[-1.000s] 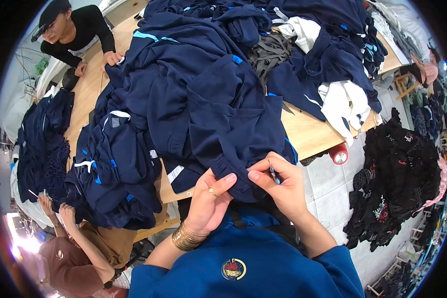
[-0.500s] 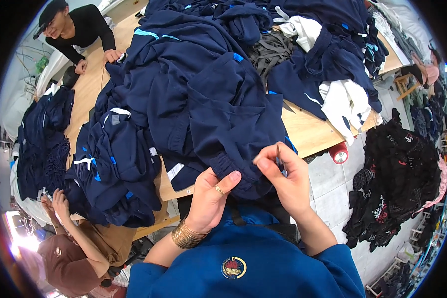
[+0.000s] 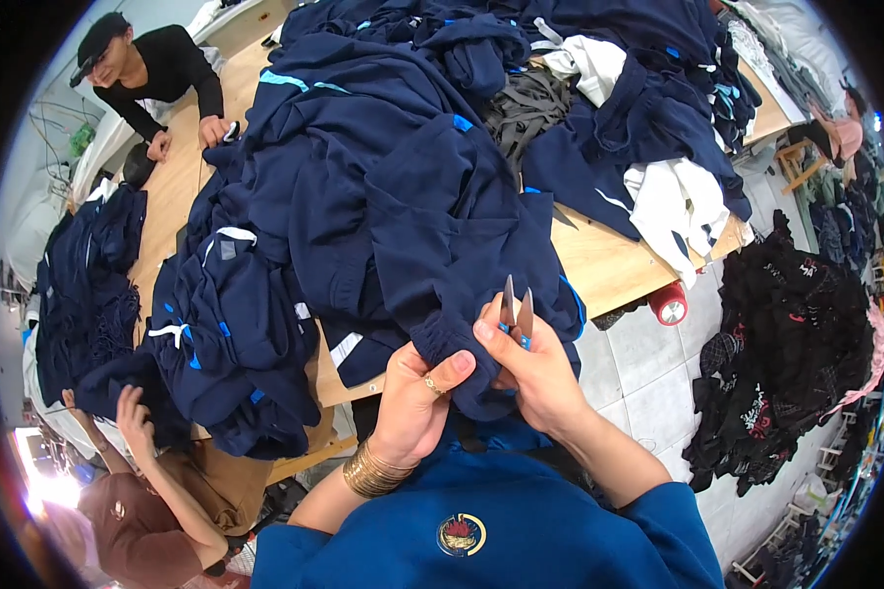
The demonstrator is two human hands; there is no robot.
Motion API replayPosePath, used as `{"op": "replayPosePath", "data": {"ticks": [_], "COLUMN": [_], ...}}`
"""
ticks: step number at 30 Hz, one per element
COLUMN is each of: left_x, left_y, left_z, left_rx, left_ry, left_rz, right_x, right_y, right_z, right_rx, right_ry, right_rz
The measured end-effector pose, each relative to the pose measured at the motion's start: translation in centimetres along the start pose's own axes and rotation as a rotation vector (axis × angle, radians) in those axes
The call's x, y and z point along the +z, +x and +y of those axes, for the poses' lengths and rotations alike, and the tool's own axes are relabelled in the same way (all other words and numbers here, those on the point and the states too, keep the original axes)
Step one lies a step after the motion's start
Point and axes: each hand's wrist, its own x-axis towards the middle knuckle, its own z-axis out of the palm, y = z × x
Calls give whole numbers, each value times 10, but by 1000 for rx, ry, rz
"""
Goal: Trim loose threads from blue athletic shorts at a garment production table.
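Note:
A navy garment with a gathered elastic cuff hangs over the near table edge toward me. My left hand is closed on its cuff, the thumb pressing the cloth from above. Close beside it, my right hand grips a pair of thread snips. Their two pointed blades stand parted and point away from me, with a bit of blue handle showing at the palm. The right fingers also touch the cloth's edge; whether they pinch it is partly hidden.
Piles of navy garments cover much of the wooden table. White cloth and dark grey straps lie among them. A red cylinder is under the right edge. Black garments are heaped on the floor. Co-workers are at the left.
My right hand has turned and come down closer to the cuff, bringing the snips' blades into plain view. My left hand keeps its hold. The lower-left co-worker's hands have shifted.

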Motion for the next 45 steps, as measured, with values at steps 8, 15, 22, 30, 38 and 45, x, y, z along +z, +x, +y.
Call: {"op": "replayPosePath", "data": {"ticks": [8, 15, 22, 30, 38, 45], "left_x": [1, 0, 0, -4, 2, 2], "left_y": [2, 3, -2, -2, -1, -4], "left_z": [-4, -3, -4, -9, -9, -8], "left_rx": [-16, -97, -131, -115, -112, -85], "left_ry": [15, -18, -100, -119, -130, -67], "left_rz": [25, 49, -8, -44, -37, 23], "right_x": [-9, -21, -19, -19, -20, -27], "right_y": [5, -30, -33, -31, -30, -27], "right_z": [-1, -23, -10, -7, -8, -13], "right_rx": [-225, -581, -774, -809, -840, -723], "right_ry": [-183, -986, -1347, -1354, -1397, -1104], "right_rz": [-32, 135, 268, 302, 315, 268]}}
